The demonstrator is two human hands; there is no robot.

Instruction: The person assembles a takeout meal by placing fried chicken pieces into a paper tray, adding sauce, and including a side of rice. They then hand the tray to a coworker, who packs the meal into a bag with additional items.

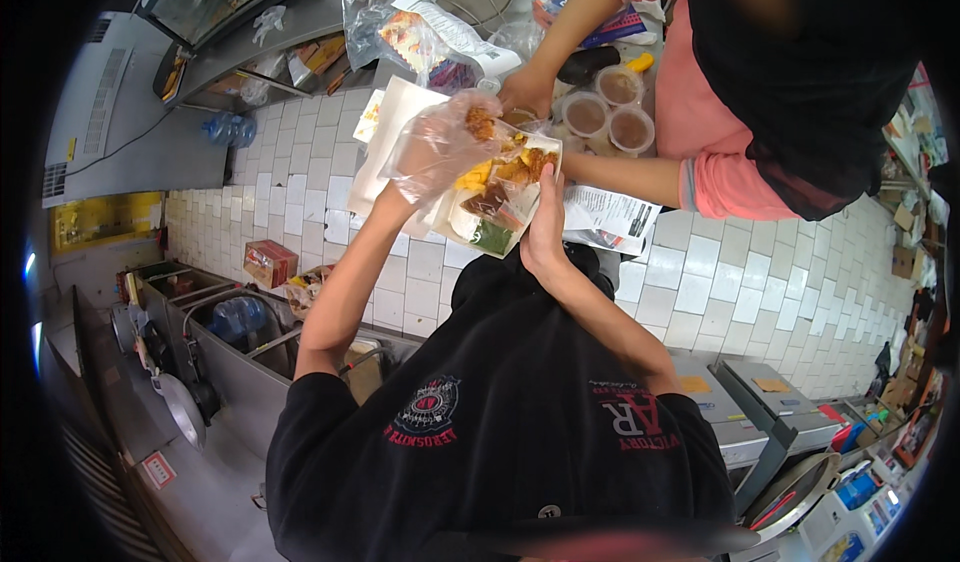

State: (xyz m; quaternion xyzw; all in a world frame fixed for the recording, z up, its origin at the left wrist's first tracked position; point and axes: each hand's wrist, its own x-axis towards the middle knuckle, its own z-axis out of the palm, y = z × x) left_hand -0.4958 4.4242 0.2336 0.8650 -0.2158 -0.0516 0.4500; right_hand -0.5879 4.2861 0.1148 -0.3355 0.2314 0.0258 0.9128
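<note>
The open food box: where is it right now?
In the head view, the open food box is just above centre, in the person's right hand, beside the gloved left hand and left of the round cups.

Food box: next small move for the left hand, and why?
Probably lower the brown piece into the food box: the gloved left hand seems to pinch it near the box's far end, and the right hand steadies the box.

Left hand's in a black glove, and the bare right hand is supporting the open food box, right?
Not quite: the head view shows the left hand in a clear plastic glove, not black. The bare right hand does support the open food box.
</note>
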